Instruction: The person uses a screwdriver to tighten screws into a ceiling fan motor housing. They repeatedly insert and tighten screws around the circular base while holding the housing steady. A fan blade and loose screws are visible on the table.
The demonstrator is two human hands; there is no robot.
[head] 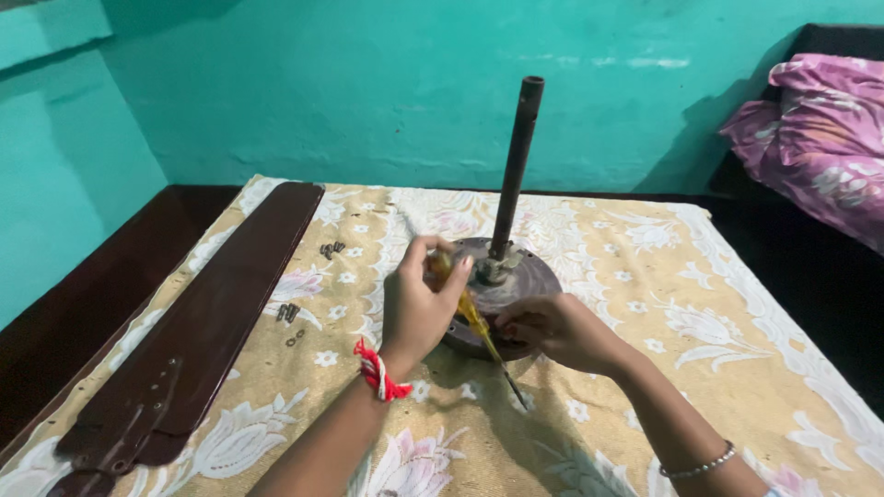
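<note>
The round brown metal ceiling-fan motor (502, 294), probably heavy and rigid, sits mid-table on the floral cloth (645, 276), best gripped at its rim, where the right hand (552, 331) pinches, while the left hand (419, 308) closes around a yellow-handled screwdriver (470, 313).

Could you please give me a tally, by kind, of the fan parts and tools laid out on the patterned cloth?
Fan motor housing with upright rod: 1
Brown fan blades, stacked: at least 2; exact number unclear
Yellow-handled screwdriver, in the left hand: 1
Clusters of small screws: 2
Total: at least 6

The right hand rests on the housing.
</note>
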